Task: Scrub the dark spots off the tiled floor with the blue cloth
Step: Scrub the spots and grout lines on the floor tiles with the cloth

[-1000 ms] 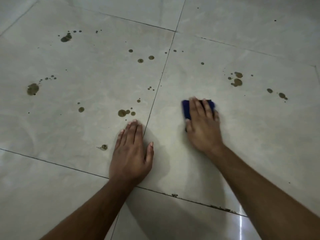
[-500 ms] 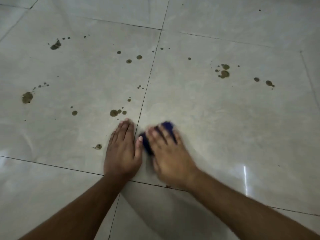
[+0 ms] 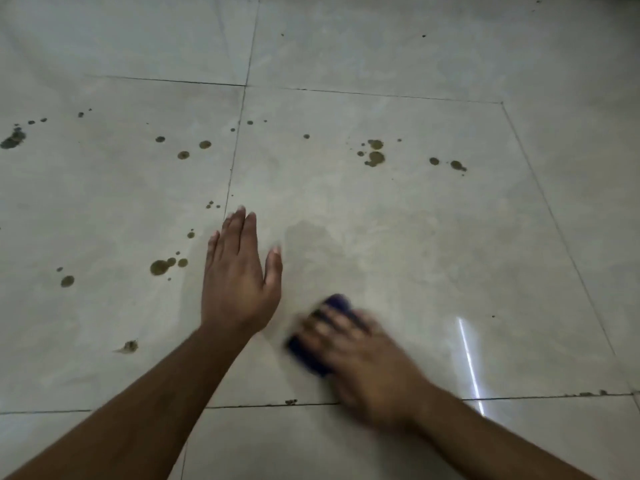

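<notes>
Nearest the person, the right hand (image 3: pixel 360 362) presses the blue cloth (image 3: pixel 311 358) onto the floor (image 3: pixel 415 237), its blurred fingers (image 3: pixel 329 320) spread over it rather than clenched. Just left of the cloth, the left hand (image 3: pixel 239 282) lies flat, fingers released, holding nothing. Beyond the cloth a damp wiped patch (image 3: pixel 315 244) looks free of spots. Most of the job seems left: spots (image 3: pixel 162 266) left of the cloth, another cluster (image 3: pixel 374 155) farther off. Bare tile surrounds the cloth, leaving room to sweep

Right hand (image 3: pixel 367 362) presses blue cloth (image 3: pixel 311 355) (blurred) onto tiled floor (image 3: pixel 415 237).
</notes>
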